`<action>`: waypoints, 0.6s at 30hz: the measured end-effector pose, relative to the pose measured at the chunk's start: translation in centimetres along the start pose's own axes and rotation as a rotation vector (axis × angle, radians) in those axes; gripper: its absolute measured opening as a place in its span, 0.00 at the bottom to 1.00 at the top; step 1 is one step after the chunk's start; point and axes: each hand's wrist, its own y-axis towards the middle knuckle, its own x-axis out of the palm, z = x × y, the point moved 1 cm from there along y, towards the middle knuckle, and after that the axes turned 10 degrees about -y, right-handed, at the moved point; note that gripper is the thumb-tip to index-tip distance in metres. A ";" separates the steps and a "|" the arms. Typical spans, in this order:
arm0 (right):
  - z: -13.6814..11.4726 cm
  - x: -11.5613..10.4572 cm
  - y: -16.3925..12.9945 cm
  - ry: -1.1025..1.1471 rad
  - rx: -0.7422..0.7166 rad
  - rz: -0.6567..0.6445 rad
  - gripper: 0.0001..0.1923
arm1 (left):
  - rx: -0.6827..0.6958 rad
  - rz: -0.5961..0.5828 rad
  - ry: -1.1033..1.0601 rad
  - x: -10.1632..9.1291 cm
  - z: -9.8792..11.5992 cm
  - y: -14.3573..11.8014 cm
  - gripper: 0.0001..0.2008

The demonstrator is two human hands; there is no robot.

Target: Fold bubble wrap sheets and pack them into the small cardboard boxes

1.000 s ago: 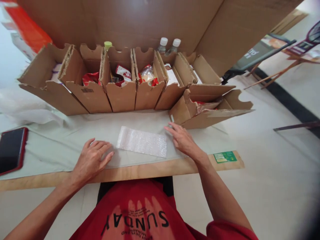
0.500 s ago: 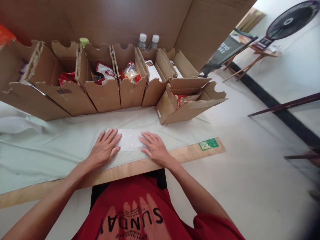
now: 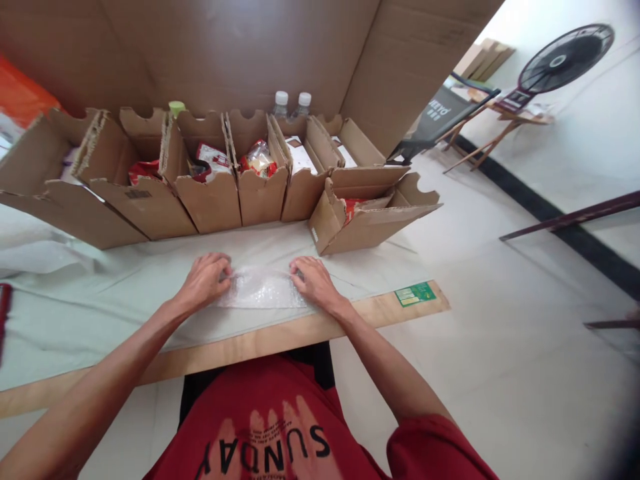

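A clear piece of bubble wrap (image 3: pixel 263 290) lies on the pale cloth in front of me. My left hand (image 3: pixel 206 281) is closed at its left far corner, fingers curled and thumb pressed in. At the right far corner my right hand (image 3: pixel 311 279) pinches the edge in the same way. The far edge between the hands looks slightly raised; the near edge rests flat on the cloth. Beyond the hands stands a row of cardboard bins, and the slanted cardboard bin (image 3: pixel 373 223) with a red packet in it is nearest my right hand.
Cardboard bins (image 3: pixel 213 207) holding packets line the back, before a tall cardboard wall (image 3: pixel 225 53). Two clear bottles (image 3: pixel 281 105) stand behind them. White wrap (image 3: pixel 40 250) lies at the left, near a dark red object (image 3: pixel 4 310). A wooden edge (image 3: pixel 280 337) borders the table; a fan (image 3: pixel 557 61) stands far right.
Both hands were flat with fingers spread on the bubble wrap; now their fingers are curled, gripping its far corners. More of the wrap shows between them. The view has tilted slightly.
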 end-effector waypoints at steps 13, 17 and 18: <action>0.8 -1.6 -6.0 -0.018 -0.252 0.113 0.14 | 0.406 0.131 0.007 -3.0 -0.2 -9.2 0.19; -2.1 -1.3 -3.8 -0.062 -0.201 0.131 0.15 | 0.401 0.216 0.036 -1.9 2.4 -8.0 0.28; -3.3 -0.8 -2.9 -0.065 -0.239 0.096 0.17 | 0.409 0.195 0.058 -1.2 3.0 -7.4 0.29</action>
